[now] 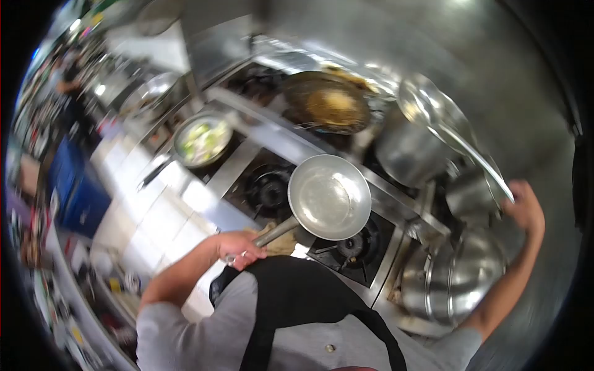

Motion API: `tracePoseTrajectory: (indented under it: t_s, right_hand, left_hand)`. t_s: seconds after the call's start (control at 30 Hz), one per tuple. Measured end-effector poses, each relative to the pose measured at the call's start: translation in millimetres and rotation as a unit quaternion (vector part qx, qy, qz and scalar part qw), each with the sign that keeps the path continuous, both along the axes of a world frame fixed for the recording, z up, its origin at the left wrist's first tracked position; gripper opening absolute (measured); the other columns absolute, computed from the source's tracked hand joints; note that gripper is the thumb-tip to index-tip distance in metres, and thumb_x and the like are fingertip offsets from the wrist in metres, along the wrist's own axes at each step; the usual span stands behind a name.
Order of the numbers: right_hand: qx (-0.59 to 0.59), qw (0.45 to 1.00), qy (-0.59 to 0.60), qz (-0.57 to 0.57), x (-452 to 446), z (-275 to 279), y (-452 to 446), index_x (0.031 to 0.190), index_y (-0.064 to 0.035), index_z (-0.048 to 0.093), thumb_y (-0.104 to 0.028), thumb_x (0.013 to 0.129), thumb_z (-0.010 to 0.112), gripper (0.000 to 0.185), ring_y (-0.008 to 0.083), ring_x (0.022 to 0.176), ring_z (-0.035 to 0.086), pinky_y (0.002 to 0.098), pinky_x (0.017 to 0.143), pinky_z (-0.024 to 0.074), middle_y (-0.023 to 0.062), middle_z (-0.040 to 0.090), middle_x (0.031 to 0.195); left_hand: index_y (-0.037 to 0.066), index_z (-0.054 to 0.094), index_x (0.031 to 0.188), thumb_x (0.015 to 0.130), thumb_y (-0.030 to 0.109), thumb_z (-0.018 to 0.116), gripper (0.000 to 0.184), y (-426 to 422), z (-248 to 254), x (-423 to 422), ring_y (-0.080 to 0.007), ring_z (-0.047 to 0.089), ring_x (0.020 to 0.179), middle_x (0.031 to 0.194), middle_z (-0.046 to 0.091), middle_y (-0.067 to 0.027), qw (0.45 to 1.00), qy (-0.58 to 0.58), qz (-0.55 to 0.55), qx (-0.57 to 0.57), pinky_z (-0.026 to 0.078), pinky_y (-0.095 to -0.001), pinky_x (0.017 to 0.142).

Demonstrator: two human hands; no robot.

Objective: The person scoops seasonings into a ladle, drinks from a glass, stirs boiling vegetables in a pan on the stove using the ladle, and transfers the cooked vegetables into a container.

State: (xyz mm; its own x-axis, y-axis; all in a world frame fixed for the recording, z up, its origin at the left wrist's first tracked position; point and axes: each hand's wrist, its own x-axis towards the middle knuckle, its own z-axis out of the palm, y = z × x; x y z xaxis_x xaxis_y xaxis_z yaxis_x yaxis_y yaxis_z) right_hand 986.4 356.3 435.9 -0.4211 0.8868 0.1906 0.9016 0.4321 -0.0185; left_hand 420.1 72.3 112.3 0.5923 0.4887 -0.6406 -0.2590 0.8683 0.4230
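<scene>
My left hand (242, 248) is wrapped round the handle of a frying pan (329, 196). The pan's pale metal inside shows a shiny patch, and it hangs above the front burners. A tan cloth (279, 242) lies beside the handle. On the far right, my right hand (526, 207) is closed on the end of a long-handled metal ladle (471, 156). Its blurred round head reaches over the large stockpot (405, 151). Behind the frying pan, a dark wok (331, 105) holds brownish oil with something pale in it.
A second pan (203, 140) with pale green and white pieces sits on the left burner. To the right stand a smaller pot (471, 196) and large shiny metal bowls (461, 275). A blue bin (77, 188) is on the floor, and another person (73, 86) stands far left.
</scene>
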Motion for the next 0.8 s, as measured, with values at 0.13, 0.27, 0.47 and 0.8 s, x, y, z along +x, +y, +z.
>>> tracePoseTrajectory:
  t_s: [0.13,0.27,0.47,0.8]
  right_hand:
    - [-0.174,0.980,0.098,-0.023,-62,-14,-54,0.059,-0.0054,0.045,0.000,0.066,0.065,0.022,0.0028,0.056,0.036,0.0274,0.047,0.0267,-0.0079,0.038,0.059]
    - [-0.288,0.956,0.009,0.055,-153,-48,-88,0.075,0.0024,0.062,-0.013,0.068,0.073,0.020,0.0122,0.057,0.047,0.0329,0.053,0.0397,0.0051,0.046,0.060]
    - [-0.379,0.916,0.048,0.120,-319,-228,-135,0.077,0.0040,0.059,-0.022,0.077,0.072,0.029,0.0195,0.061,0.049,0.0373,0.059,0.0426,0.0130,0.050,0.065]
    - [-0.431,0.887,0.136,0.098,-594,-315,-152,0.101,-0.0023,0.054,-0.008,0.083,0.059,0.020,0.0236,0.052,0.061,0.0375,0.051,0.0498,0.0114,0.061,0.075]
  left_hand:
    - [0.014,0.048,0.096,0.095,0.014,0.061,0.014,-31,-22,-27,-0.0033,0.035,0.042,0.059,0.038,0.0053,0.998,0.019,0.055,-0.004,0.029,-0.0219,0.037]
    - [0.013,0.047,0.095,0.095,0.012,0.060,0.013,-39,-56,-57,-0.0048,0.038,0.042,0.059,0.040,0.0046,0.994,0.061,0.091,0.020,0.033,-0.0232,0.037]
    - [0.010,0.048,0.094,0.097,0.027,0.062,0.022,-18,-108,-111,-0.0118,0.050,0.049,0.062,0.049,-0.0009,0.989,0.044,0.103,0.096,0.045,-0.0306,0.046]
    - [0.003,0.048,0.129,0.098,0.045,0.055,0.052,-115,-159,-245,-0.0247,0.065,0.096,0.114,0.062,-0.0186,0.983,-0.030,0.169,0.062,0.055,-0.0402,0.082]
